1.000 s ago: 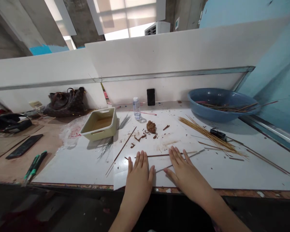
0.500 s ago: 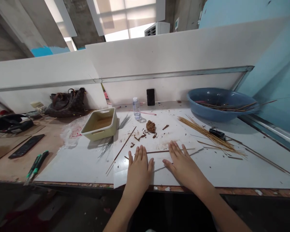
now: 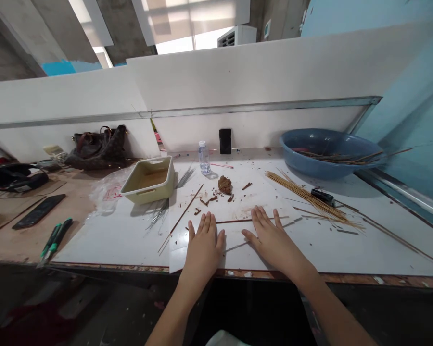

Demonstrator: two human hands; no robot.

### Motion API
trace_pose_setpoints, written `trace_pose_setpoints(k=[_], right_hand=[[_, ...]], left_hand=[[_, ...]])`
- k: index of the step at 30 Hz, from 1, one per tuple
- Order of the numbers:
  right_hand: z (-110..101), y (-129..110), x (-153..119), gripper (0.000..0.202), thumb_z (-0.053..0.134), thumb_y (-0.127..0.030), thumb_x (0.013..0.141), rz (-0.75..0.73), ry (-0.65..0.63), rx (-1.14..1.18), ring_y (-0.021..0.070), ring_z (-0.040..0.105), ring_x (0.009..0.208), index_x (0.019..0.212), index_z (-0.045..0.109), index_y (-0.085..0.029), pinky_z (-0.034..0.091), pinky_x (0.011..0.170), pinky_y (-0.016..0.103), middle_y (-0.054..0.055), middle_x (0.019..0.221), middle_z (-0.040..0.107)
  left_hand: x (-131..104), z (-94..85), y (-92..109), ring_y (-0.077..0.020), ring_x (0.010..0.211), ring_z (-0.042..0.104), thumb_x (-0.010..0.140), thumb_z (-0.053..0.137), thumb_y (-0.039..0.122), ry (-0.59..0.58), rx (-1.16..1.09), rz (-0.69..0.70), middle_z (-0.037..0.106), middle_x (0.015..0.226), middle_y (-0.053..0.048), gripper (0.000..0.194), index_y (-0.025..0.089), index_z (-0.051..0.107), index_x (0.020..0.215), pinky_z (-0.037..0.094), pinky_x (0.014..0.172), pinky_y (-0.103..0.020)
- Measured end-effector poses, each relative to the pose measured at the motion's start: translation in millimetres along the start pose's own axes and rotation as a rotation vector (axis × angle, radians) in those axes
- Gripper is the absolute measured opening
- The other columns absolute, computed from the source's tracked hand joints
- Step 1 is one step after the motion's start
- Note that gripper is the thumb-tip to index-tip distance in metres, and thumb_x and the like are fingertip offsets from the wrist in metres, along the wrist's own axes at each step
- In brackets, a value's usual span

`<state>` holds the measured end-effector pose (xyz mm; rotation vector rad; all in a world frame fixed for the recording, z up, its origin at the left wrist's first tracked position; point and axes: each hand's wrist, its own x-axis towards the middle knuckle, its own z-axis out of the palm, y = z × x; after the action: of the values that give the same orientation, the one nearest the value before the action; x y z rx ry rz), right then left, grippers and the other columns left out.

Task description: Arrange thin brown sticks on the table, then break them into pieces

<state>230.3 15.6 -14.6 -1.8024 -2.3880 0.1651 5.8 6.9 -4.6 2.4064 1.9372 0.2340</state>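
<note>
Both palms lie flat on a white board. My left hand has its fingers stretched over the left end of a thin stick coated in brown paste. Farther right, my right hand rests with spread fingers on the same stick, whose bare pale end sticks out beyond it. A grey metal strip runs slantwise beneath the right hand. Beyond the hands sits a lump of brown paste with crumbs around it. Another coated stick lies left of my left hand.
Left stands a yellow-green tub with brown contents, beside thin wires and green-handled pliers. A water bottle and an upright phone are behind. Right are bare sticks, a black cylinder and a blue basin.
My hands stay flat on the stick, which has shifted slightly away from me with them. The left hand sits a little farther left. The camera view has moved slightly.
</note>
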Motion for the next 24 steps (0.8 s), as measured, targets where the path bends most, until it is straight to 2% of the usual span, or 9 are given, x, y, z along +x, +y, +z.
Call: trace_pose_setpoints(k=[3, 6, 8, 10, 13, 15, 20, 22, 24], right_hand=[[13.2, 1.4, -29.2, 0.085, 0.023, -0.065, 0.112, -0.027, 0.044, 0.017, 0.032, 0.019, 0.168, 0.173, 0.023, -0.006, 0.009, 0.136, 0.062, 0.021, 0.177, 0.027], [20.9, 3.2, -47.4, 0.085, 0.022, -0.066, 0.112, -0.063, 0.073, 0.006, 0.0314, 0.02, 0.168, 0.173, 0.022, -0.007, 0.006, 0.136, 0.064, 0.02, 0.177, 0.027], [17.1, 3.5, -39.8, 0.085, 0.021, -0.066, 0.112, -0.061, 0.063, -0.005, 0.0326, 0.022, 0.167, 0.172, 0.024, -0.005, 0.002, 0.135, 0.067, 0.022, 0.176, 0.029], [8.6, 2.6, -20.9, 0.084, 0.02, -0.064, 0.113, -0.039, 0.037, -0.013, 0.0335, 0.022, 0.167, 0.172, 0.026, -0.004, -0.001, 0.134, 0.068, 0.024, 0.175, 0.03], [-1.4, -0.6, 1.6, 0.084, 0.021, -0.061, 0.113, 0.015, 0.001, -0.03, 0.0333, 0.018, 0.168, 0.17, 0.026, 0.001, -0.003, 0.134, 0.066, 0.026, 0.176, 0.026], [-0.9, -2.3, -1.9, 0.087, 0.021, -0.062, 0.113, 0.029, -0.002, -0.032, 0.0329, 0.016, 0.168, 0.169, 0.026, 0.003, -0.002, 0.135, 0.064, 0.026, 0.176, 0.024], [16.0, -1.2, -47.8, 0.088, 0.019, -0.068, 0.112, -0.018, 0.058, 0.005, 0.0294, 0.017, 0.168, 0.172, 0.025, -0.004, 0.004, 0.136, 0.063, 0.019, 0.177, 0.024], [17.4, 0.0, -51.5, 0.09, 0.019, -0.07, 0.111, -0.019, 0.06, 0.002, 0.0294, 0.017, 0.168, 0.172, 0.025, -0.004, 0.005, 0.137, 0.062, 0.019, 0.177, 0.024], [12.3, 0.5, -39.9, 0.092, 0.018, -0.07, 0.111, -0.013, 0.03, -0.01, 0.0304, 0.016, 0.168, 0.171, 0.025, -0.001, 0.003, 0.136, 0.063, 0.021, 0.177, 0.023]], left_hand=[[-25.8, 6.7, -2.6, -0.0324, 0.166, 0.031, 0.114, 0.035, 0.032, 0.017, 0.022, 0.028, 0.037, 0.175, -0.017, 0.06, 0.01, 0.036, 0.17, 0.022, 0.133, -0.069], [-41.0, 8.9, -5.3, -0.0313, 0.165, 0.032, 0.114, 0.033, 0.032, 0.02, 0.025, 0.044, 0.035, 0.176, -0.015, 0.06, 0.012, 0.034, 0.171, 0.023, 0.134, -0.067], [-34.8, 4.9, -5.5, -0.0316, 0.165, 0.033, 0.114, 0.034, 0.031, 0.01, 0.021, 0.043, 0.037, 0.175, -0.015, 0.059, 0.012, 0.037, 0.169, 0.023, 0.133, -0.068], [-20.2, -1.6, -4.1, -0.032, 0.164, 0.035, 0.113, 0.034, 0.03, -0.001, 0.016, 0.03, 0.041, 0.173, -0.016, 0.057, 0.011, 0.041, 0.167, 0.02, 0.133, -0.069], [-5.2, -7.6, -0.8, -0.0328, 0.163, 0.036, 0.114, 0.033, 0.031, -0.014, 0.015, 0.004, 0.043, 0.171, -0.019, 0.057, 0.008, 0.043, 0.166, 0.015, 0.134, -0.07], [-10.4, -6.2, 0.0, -0.0339, 0.164, 0.034, 0.114, 0.033, 0.033, -0.016, 0.02, 0.006, 0.041, 0.172, -0.019, 0.059, 0.007, 0.041, 0.167, 0.015, 0.133, -0.071], [-49.2, 6.5, -6.7, -0.0347, 0.165, 0.031, 0.114, 0.032, 0.034, 0.009, 0.014, 0.038, 0.037, 0.176, -0.014, 0.06, 0.017, 0.033, 0.172, 0.018, 0.131, -0.075], [-50.4, 6.9, -8.1, -0.0349, 0.165, 0.031, 0.115, 0.033, 0.036, -0.001, 0.014, 0.038, 0.035, 0.176, -0.013, 0.061, 0.017, 0.033, 0.172, 0.017, 0.131, -0.076], [-38.4, 2.9, -6.0, -0.0344, 0.166, 0.031, 0.114, 0.034, 0.035, -0.02, 0.019, 0.021, 0.036, 0.176, -0.014, 0.06, 0.016, 0.035, 0.171, 0.015, 0.132, -0.076]])
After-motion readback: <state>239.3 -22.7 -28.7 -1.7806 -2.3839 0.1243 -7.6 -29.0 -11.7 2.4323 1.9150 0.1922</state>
